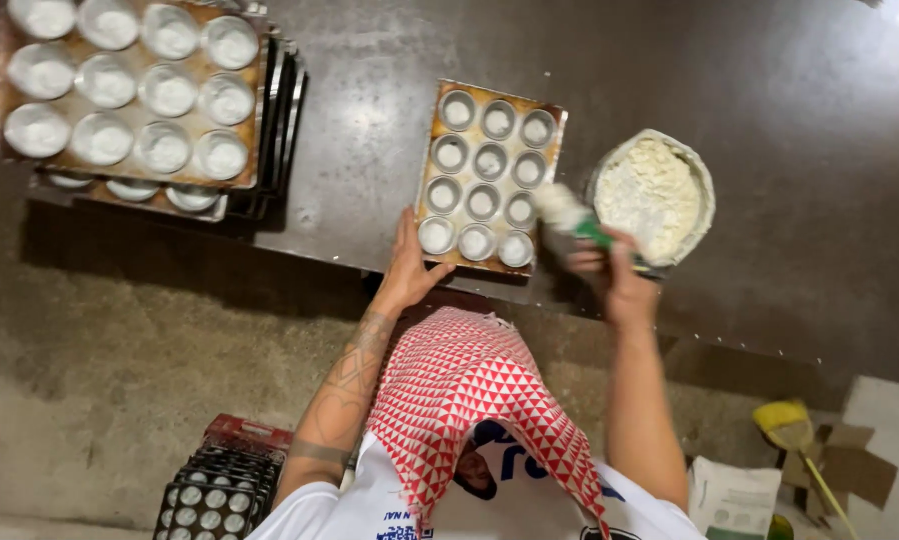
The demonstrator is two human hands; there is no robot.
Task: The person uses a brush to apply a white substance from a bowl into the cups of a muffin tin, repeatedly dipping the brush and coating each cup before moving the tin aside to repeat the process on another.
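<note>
Holding the near corner of a brown metal tray of twelve small round cups on the dark bench with left hand, fingers flat and spread. Right hand fingers clenched round a blurry white and green tool, beside a round bowl of white crumbly flour.

Far left: stack of brown metal baking trays with white-filled round cups; on dark tabletop
Floor, left: black crate of round moulds
Floor, right: yellow-bristled broom; flattened brown cardboard

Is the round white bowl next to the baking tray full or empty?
Full. The round white bowl is heaped with crumbly white stuff almost up to its rim. The right hand holds a blurred brush beside it.
</note>
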